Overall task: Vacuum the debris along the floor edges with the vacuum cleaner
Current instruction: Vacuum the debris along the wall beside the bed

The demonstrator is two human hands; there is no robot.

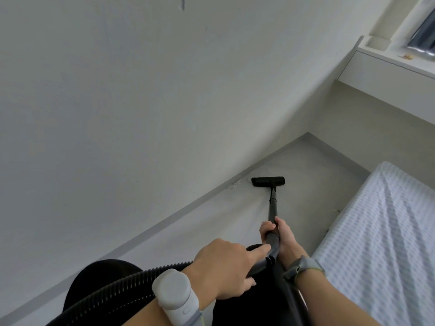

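Right hand (pixel 281 235) grips the wand (pixel 273 208) just ahead of the left hand (pixel 223 267) holding the handle (pixel 270 255), and the floor head (pixel 268 181), far ahead of both, sits right of the debris (pixel 234 184) by the wall (pixel 117 114), so a straight push could miss it.

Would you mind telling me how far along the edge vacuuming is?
Seemingly done: the skirting stretch nearest the person shows no debris. In hand: the left hand grips the handle, the right hand the wand, with the floor head beside white debris at the wall. Left: that debris, the corner beyond and specks by the bed.
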